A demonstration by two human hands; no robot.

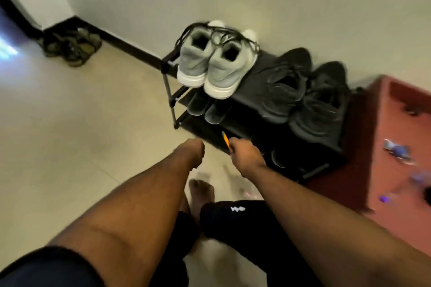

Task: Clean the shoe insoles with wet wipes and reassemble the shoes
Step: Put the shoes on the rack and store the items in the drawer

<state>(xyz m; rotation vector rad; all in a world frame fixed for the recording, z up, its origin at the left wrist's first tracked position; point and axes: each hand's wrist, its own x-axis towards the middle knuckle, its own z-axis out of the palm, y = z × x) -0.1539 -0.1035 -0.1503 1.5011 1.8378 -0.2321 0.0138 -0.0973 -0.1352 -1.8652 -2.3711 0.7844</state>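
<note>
A pair of grey-green sneakers (206, 63) with white soles and loose black laces stands on the top left of a black shoe rack (247, 91). A pair of black sneakers (305, 98) stands to their right on the same shelf. My right hand (245, 154) hangs in front of the rack's lower shelves and grips a thin yellow object (225, 139). My left hand (192, 151) is beside it, fingers curled, with nothing visible in it. The frame is blurred by motion.
Dark slippers (207, 109) lie on the rack's middle shelf. A red cabinet (396, 123) with small blue items on top stands right of the rack. Olive sandals (74, 46) sit in the far left corner. My bare foot (201, 193) is on the beige tile floor.
</note>
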